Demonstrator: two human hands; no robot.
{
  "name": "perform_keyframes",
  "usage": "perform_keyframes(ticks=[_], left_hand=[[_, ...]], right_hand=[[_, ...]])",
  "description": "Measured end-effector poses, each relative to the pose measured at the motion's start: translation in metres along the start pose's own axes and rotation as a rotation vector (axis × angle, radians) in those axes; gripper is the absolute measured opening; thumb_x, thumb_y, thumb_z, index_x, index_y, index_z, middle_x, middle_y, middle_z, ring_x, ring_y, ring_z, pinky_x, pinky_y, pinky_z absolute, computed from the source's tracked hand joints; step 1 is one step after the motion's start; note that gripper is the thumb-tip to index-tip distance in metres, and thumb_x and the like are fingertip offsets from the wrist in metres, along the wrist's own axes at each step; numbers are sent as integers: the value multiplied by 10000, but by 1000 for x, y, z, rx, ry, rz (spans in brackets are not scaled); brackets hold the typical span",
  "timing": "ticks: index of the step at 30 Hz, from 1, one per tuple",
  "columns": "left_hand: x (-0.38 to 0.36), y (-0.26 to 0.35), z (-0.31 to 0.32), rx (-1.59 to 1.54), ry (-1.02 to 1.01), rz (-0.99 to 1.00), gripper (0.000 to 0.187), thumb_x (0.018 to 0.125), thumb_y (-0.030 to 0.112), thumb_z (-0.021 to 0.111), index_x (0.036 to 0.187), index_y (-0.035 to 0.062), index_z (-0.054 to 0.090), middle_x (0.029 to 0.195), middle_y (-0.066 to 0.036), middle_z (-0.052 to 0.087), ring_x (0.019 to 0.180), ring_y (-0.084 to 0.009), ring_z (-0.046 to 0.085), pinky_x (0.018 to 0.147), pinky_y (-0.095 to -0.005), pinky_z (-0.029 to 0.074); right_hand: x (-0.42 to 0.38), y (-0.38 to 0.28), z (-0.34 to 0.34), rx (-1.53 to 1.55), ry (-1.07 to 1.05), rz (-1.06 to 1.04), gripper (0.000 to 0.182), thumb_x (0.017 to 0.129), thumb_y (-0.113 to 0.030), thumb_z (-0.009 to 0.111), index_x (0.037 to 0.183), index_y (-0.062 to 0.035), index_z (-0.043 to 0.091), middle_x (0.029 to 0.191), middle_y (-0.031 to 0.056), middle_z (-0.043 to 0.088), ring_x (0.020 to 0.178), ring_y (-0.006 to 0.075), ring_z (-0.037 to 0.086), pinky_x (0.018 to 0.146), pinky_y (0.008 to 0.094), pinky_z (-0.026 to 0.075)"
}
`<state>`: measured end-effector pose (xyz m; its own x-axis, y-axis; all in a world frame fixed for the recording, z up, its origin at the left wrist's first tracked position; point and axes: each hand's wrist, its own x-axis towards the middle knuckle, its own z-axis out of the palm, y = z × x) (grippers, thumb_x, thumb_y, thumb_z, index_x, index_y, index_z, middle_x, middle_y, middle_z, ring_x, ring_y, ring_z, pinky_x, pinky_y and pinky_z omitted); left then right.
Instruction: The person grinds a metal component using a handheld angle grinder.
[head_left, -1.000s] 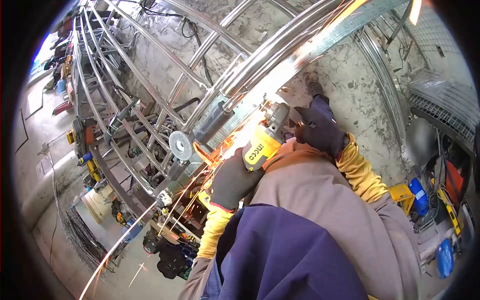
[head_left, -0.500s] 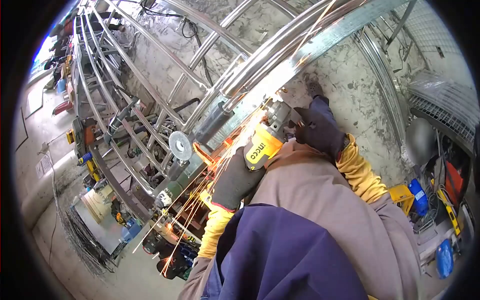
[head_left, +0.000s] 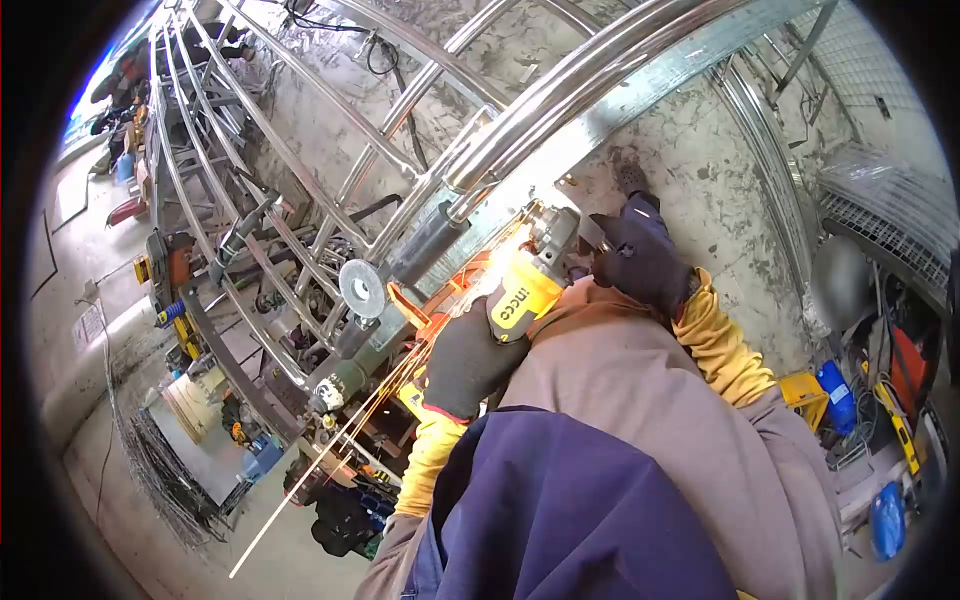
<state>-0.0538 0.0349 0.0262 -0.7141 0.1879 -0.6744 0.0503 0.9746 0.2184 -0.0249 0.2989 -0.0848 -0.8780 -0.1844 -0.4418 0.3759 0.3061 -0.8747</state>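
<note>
Wrapped round the rear of a yellow angle grinder (head_left: pixel 527 295) is my left hand (head_left: pixel 470 362), in a dark glove with a yellow cuff. My right hand (head_left: pixel 642 262), gloved alike, closes at the grinder's head on its right side; its fingertips and the part they grip are mostly hidden. The grinder's grey metal head lies against the near side of a shiny metal beam (head_left: pixel 610 115), where bright glare hides the disc and the contact spot. Orange sparks stream from there to the lower left, passing close to my left hand.
Curved polished tubes (head_left: pixel 560 80) run along the beam's far side. A second tool with a round grey disc (head_left: pixel 361 289) rests left of the grinder. Metal rods (head_left: pixel 755 150) lie on the floor at right, near a blue bottle (head_left: pixel 836 395) and a yellow spirit level (head_left: pixel 897 425).
The spark spray has narrowed, and one long streak reaches further to the lower left. Sparks along the upper beam are gone. Both hands and the grinder stay almost in place.
</note>
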Motion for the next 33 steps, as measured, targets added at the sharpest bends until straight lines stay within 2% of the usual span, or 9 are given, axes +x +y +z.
perform_keyframes(ticks=[4,11,13,20,26,29,31,32,33], left_hand=[[1,0,2,66,-1,-29,555,891,424,831,1210,-4,679,983,-262,786,932,-480,763,825,-546,604],[-2,8,-4,-167,16,-9,577,865,430,844,1272,40,718,1064,-246,794,1004,-453,763,848,-549,596],[-2,6,-2,-160,10,-54,576,862,430,845,1267,41,721,1068,-246,793,1010,-454,762,849,-550,596],[-1,-6,5,-12,-2,-37,578,846,445,842,1228,31,713,1011,-245,792,966,-450,768,839,-542,605],[-13,-2,2,-110,122,80,516,847,426,839,1159,31,725,933,-215,788,897,-422,774,791,-506,608],[-26,-12,-2,-214,159,115,473,835,377,849,1134,29,736,910,-204,786,863,-406,774,776,-476,605],[-30,-27,1,-257,167,144,480,821,368,854,1140,28,736,908,-200,786,859,-398,776,769,-472,605],[-29,-34,3,-229,160,144,481,809,360,858,1139,31,739,897,-195,785,840,-394,776,754,-469,606],[-29,-38,5,-244,167,144,481,809,360,858,1139,31,739,897,-195,785,840,-394,776,754,-469,606]], right_hand=[[3,12,17,236,115,-60,370,741,-250,801,1092,-132,817,928,153,682,1004,367,571,886,484,472],[1,10,14,166,124,-80,401,741,-243,819,1126,-130,818,1005,187,707,1050,400,578,922,490,489],[0,10,12,40,81,-92,373,925,-165,750,1271,-28,715,1090,155,777,997,232,723,905,362,560],[2,8,8,25,24,-75,383,920,-165,749,1276,-28,716,1066,159,772,963,232,719,878,356,563],[2,31,2,41,-16,-30,374,919,-172,731,1274,-56,725,1029,179,781,948,313,730,871,391,567],[6,61,-1,-381,153,-329,340,901,-193,721,1213,-58,724,1015,201,776,908,377,724,848,423,574],[2,19,-26,0,-54,-44,342,883,-190,698,1195,-51,719,1007,216,761,859,401,709,806,448,575],[4,13,-34,45,-99,-83,289,874,-124,655,1139,-11,677,845,81,658,748,157,626,669,349,507],[8,3,-46,28,-104,-85,289,874,-124,655,1139,-11,677,845,81,658,748,157,626,669,349,507]])
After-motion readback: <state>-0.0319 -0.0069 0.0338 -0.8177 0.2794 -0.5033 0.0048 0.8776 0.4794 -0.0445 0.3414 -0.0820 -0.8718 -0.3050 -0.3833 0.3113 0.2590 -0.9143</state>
